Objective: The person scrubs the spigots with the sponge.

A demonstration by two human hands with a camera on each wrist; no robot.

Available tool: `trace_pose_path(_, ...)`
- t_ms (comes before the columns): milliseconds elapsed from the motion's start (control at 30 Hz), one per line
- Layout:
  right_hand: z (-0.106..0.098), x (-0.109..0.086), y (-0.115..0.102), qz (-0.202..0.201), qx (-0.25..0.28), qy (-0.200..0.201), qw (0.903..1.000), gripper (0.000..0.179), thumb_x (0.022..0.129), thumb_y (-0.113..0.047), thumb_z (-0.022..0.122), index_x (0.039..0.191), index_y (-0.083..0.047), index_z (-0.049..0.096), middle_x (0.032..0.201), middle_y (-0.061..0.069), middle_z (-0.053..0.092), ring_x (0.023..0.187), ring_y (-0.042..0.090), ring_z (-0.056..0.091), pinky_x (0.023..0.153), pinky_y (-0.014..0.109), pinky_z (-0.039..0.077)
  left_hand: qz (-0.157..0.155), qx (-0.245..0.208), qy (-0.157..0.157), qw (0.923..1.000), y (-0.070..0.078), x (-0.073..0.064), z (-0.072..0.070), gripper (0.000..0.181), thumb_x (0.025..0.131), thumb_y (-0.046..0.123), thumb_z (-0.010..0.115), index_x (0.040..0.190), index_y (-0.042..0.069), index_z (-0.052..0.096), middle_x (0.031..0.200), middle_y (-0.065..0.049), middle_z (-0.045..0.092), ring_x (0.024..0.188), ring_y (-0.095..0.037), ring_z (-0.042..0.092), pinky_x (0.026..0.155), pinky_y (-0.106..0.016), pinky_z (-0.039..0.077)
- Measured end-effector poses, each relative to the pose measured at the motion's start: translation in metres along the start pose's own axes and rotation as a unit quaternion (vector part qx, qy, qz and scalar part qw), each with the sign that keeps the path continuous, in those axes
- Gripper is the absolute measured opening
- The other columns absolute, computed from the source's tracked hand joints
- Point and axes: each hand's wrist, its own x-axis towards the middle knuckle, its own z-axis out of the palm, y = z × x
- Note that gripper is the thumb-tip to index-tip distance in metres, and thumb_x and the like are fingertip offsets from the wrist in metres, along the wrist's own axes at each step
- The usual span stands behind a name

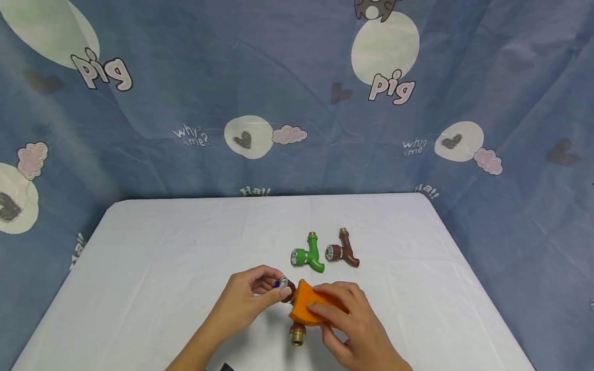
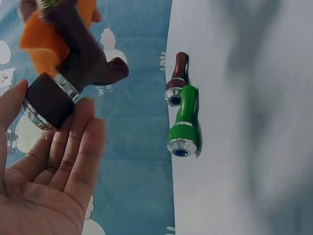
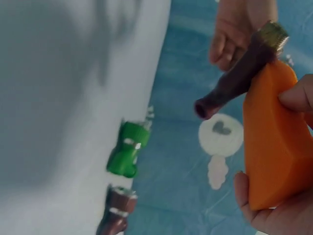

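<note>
A brown faucet with a brass threaded end is held up over the table, its knob pinched between the thumb and fingers of my left hand. My right hand grips an orange sponge by its sides. The sponge lies against the faucet's body and hides part of it in the head view. In the right wrist view the brass end rises just above the sponge's top.
Beyond the hands, a green faucet and a second brown faucet lie side by side on the white table. A blue printed cloth hangs behind the table and along its sides. A small black object shows at the bottom edge.
</note>
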Motion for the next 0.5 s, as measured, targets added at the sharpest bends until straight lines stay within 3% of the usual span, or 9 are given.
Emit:
trace_pose_path(267,0.001,-0.004,0.015,0.045,-0.045,0.035,0.9974,0.043,0.084,-0.006,0.077,0.124,-0.023,0.074,0.143,0.001,0.058,0.124,0.023,0.050,0.112,0.025,0.038,-0.011,-0.027,-0.006,0.9996,-0.003,-0.001,-0.002,0.037,0.091,0.041,0.083,0.113,0.012,0.074,0.100,-0.005,0.072,0.090,-0.027,0.072,0.079,-0.030,0.060)
trace_pose_path(367,-0.002,-0.003,0.014,0.035,-0.009,0.058,0.9976,0.048,0.084,-0.005,0.077,0.130,-0.020,0.072,0.144,0.004,0.057,0.125,0.024,0.049,0.113,0.018,0.037,-0.018,-0.043,-0.007,0.9989,-0.002,0.000,-0.003,0.037,0.091,0.040,0.083,0.114,0.012,0.074,0.099,-0.006,0.072,0.091,-0.032,0.072,0.078,-0.030,0.060)
trace_pose_path(500,0.000,-0.001,0.004,-0.014,0.048,0.080,0.9955,0.038,0.100,-0.019,0.070,0.137,-0.014,0.067,0.144,0.012,0.055,0.125,0.027,0.049,0.109,0.016,0.042,-0.017,-0.047,0.001,0.9988,-0.001,0.001,-0.003,0.036,0.093,0.039,0.081,0.115,0.012,0.073,0.097,-0.006,0.071,0.091,-0.033,0.071,0.076,-0.029,0.058)
